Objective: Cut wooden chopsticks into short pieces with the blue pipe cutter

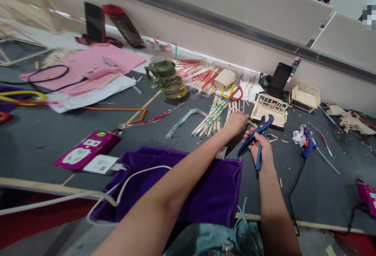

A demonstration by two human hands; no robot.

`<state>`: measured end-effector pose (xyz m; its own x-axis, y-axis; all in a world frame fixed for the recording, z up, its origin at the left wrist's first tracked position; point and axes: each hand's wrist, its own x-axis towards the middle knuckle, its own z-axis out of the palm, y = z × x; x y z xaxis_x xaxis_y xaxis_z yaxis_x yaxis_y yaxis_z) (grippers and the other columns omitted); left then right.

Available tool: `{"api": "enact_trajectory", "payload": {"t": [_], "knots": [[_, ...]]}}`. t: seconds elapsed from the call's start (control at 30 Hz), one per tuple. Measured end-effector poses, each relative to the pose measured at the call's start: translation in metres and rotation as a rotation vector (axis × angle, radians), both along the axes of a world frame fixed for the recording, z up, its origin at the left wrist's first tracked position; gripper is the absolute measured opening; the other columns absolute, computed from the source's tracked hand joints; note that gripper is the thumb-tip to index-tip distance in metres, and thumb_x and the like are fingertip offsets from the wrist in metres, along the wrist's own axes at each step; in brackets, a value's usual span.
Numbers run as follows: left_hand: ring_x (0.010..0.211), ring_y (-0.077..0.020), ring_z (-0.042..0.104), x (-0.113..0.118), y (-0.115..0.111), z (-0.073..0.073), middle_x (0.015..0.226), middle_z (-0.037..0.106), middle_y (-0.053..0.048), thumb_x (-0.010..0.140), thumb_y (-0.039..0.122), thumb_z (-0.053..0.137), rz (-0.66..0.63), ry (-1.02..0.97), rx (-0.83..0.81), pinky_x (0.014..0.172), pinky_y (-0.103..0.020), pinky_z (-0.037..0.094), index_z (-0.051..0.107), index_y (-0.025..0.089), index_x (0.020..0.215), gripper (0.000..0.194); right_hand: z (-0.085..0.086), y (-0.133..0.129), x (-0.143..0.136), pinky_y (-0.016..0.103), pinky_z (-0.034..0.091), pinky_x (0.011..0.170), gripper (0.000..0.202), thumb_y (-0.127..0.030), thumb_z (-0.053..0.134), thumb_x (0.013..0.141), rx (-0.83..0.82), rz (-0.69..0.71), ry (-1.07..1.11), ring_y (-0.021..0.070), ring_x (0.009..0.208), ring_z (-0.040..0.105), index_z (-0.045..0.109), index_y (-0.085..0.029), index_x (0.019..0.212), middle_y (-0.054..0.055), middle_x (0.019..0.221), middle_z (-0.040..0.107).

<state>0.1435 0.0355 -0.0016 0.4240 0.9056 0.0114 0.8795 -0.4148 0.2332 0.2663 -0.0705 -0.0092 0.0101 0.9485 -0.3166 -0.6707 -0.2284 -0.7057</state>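
My right hand (261, 146) is wrapped loosely around a blue pipe cutter (266, 125), its jaws pointing up and away from me. Just to its left, my left hand (236, 125) has its fingers pinched together. A thin wooden stick (252, 123) shows at those fingertips, close to the cutter; its far end is hard to make out. Loose wooden chopsticks (233, 109) lie behind the left hand, beside chopsticks in green-printed wrappers (210, 119). Beyond the cutter stands a small structure built of sticks (270, 111), with short cut pieces (273, 136) scattered in front.
A green-lidded jug (167, 78) and scissors (233, 91) stand and lie behind. At right are a second stick model (305, 96) and a blue glue gun (308, 146) with its cord. Nearer lie a purple cloth (211, 193) and a magenta power strip (88, 150).
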Motion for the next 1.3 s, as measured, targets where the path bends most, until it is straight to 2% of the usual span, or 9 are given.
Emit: {"api": "enact_trajectory", "payload": {"t": [0.13,0.27,0.37,0.5,0.67,0.77,0.97,1.13,1.3], "knots": [[0.1,-0.0255,0.064,-0.007,-0.003,-0.003,0.102,0.067,-0.013,0.102,0.039,0.042,0.043,-0.075,0.008,0.078,-0.031,0.045,0.07,0.017,0.1,0.036,-0.001,0.001,0.0,0.04,0.06,0.084,0.03,-0.03,0.079,0.071,-0.009,-0.016,-0.003,0.02,0.081,0.073,0.069,-0.021,0.097,0.001,0.088,0.078],[0.101,-0.0262,0.063,-0.029,-0.011,0.005,0.101,0.066,-0.012,0.094,0.032,0.056,0.064,-0.093,-0.012,0.079,-0.032,0.045,0.07,0.017,0.092,0.021,-0.002,0.0,-0.001,0.039,0.06,0.082,0.029,-0.029,0.08,0.07,-0.009,-0.005,-0.008,0.0202,0.082,0.073,0.07,-0.021,0.096,0.002,0.088,0.078],[0.098,-0.025,0.063,-0.052,-0.017,0.01,0.102,0.067,-0.011,0.092,0.024,0.056,0.148,-0.064,-0.011,0.079,-0.031,0.045,0.069,0.018,0.093,0.014,-0.002,-0.001,-0.003,0.037,0.06,0.08,0.029,-0.029,0.079,0.071,-0.003,-0.001,-0.015,0.0198,0.084,0.073,0.071,-0.021,0.097,0.002,0.09,0.078],[0.103,-0.0293,0.063,-0.075,-0.026,0.015,0.107,0.068,-0.015,0.095,0.04,0.056,0.323,-0.024,0.01,0.08,-0.034,0.046,0.067,0.017,0.096,0.025,-0.002,-0.004,-0.005,0.034,0.06,0.078,0.029,-0.028,0.079,0.072,0.001,-0.004,-0.026,0.0187,0.084,0.073,0.071,-0.021,0.099,0.002,0.091,0.078],[0.109,-0.0351,0.062,-0.074,-0.034,0.014,0.11,0.068,-0.021,0.095,0.053,0.053,0.331,0.075,-0.029,0.083,-0.037,0.048,0.067,0.013,0.099,0.042,-0.002,-0.007,-0.007,0.033,0.06,0.077,0.028,-0.028,0.08,0.073,0.002,0.009,-0.017,0.0178,0.084,0.072,0.072,-0.02,0.098,0.002,0.091,0.078],[0.107,-0.0327,0.064,-0.072,-0.033,0.01,0.108,0.07,-0.018,0.094,0.047,0.058,0.294,0.073,-0.054,0.08,-0.035,0.048,0.068,0.015,0.097,0.033,-0.001,-0.007,-0.007,0.033,0.06,0.078,0.028,-0.028,0.08,0.072,-0.005,0.006,-0.011,0.0182,0.084,0.072,0.072,-0.02,0.098,0.002,0.091,0.078],[0.095,-0.0293,0.069,-0.075,-0.029,0.009,0.097,0.075,-0.014,0.089,0.034,0.056,0.36,0.044,-0.161,0.073,-0.032,0.048,0.072,0.018,0.088,0.022,-0.001,-0.008,-0.008,0.035,0.059,0.079,0.028,-0.028,0.08,0.073,-0.019,0.002,-0.018,0.0193,0.084,0.072,0.071,-0.02,0.099,0.003,0.092,0.078],[0.091,-0.0301,0.07,-0.068,-0.029,0.009,0.094,0.075,-0.017,0.089,0.033,0.051,0.359,0.045,-0.135,0.071,-0.033,0.048,0.073,0.016,0.086,0.028,0.001,-0.01,-0.01,0.034,0.059,0.079,0.028,-0.027,0.079,0.074,0.002,0.012,-0.025,0.0189,0.085,0.072,0.072,-0.02,0.1,0.003,0.093,0.077],[0.085,-0.0267,0.069,-0.073,-0.025,0.001,0.087,0.075,-0.012,0.082,0.031,0.057,0.399,-0.07,-0.139,0.068,-0.03,0.045,0.07,0.019,0.08,0.018,0.001,-0.011,-0.01,0.035,0.059,0.08,0.029,-0.027,0.08,0.073,-0.015,0.014,-0.028,0.0193,0.085,0.072,0.071,-0.02,0.1,0.003,0.093,0.078]]}}
